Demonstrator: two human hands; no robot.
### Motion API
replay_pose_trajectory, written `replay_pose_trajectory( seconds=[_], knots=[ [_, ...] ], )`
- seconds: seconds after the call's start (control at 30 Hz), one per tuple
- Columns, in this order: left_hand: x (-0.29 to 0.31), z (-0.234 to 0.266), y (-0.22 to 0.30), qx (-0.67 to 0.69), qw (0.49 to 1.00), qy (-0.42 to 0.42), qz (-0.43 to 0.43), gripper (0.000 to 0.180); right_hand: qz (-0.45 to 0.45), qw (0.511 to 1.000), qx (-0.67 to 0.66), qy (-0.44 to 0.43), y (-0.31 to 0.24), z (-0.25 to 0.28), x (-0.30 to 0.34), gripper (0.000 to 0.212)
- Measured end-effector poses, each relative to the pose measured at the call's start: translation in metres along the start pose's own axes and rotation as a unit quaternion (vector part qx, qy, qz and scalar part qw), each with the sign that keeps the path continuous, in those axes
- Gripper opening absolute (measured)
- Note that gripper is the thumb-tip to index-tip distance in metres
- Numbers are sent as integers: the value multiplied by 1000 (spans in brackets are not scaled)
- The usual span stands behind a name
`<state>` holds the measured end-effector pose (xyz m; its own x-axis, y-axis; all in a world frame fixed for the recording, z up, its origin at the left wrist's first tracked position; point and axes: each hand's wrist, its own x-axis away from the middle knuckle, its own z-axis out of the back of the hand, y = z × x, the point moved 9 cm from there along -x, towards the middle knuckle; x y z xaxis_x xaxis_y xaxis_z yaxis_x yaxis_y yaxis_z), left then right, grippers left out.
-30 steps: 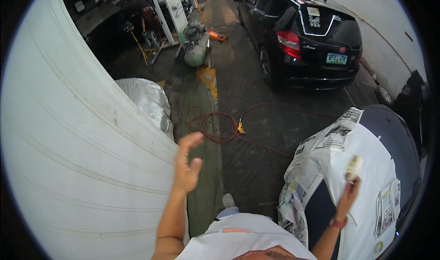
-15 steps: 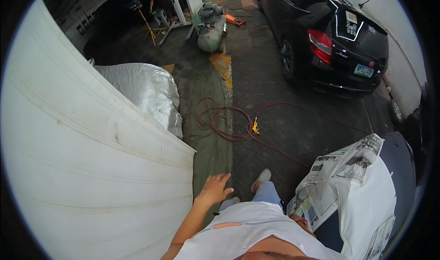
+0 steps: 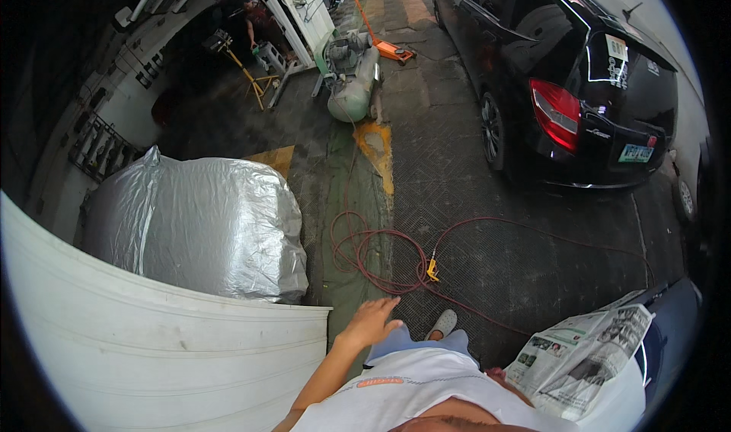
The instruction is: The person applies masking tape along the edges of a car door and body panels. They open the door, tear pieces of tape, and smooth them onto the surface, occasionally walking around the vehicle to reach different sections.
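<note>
The silver cover (image 3: 205, 226) is showing more fully than half a second ago. The newspaper (image 3: 582, 360) is now lying lower in view, near the right hand (image 3: 496, 374); contact cannot be told. That hand is showing only partly, its grip unreadable. The left hand (image 3: 371, 323) is holding nothing, fingers loosely extended, well apart from the newspaper.

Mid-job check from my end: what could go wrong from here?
Tripping looks the likeliest: the red hose lies in loose loops just ahead of the grey shoe, with a yellow nozzle that might get stepped on.

The right hand, mostly hidden, is right by the newspaper; a careless brush could crease or tear it.

The open left hand is near the white panel's corner and might knock it.
</note>
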<state>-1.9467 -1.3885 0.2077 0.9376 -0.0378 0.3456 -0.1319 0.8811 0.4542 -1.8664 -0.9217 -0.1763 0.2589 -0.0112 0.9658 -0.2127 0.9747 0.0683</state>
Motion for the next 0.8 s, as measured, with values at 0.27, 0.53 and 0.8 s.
replay_pose_trajectory(
  seconds=[0.27,0.53,0.8],
  knots=[
    [-125,57,-41,57,996,69,26,65,64,966,-21,249,-65,421,44,39],
    [-294,90,-108,152,986,-47,-44,65,100,882,-215,408,-112,647,-9,43],
    [-465,337,-232,41,989,141,-19,57,-14,976,-158,151,-112,641,-49,41]
  ],
)
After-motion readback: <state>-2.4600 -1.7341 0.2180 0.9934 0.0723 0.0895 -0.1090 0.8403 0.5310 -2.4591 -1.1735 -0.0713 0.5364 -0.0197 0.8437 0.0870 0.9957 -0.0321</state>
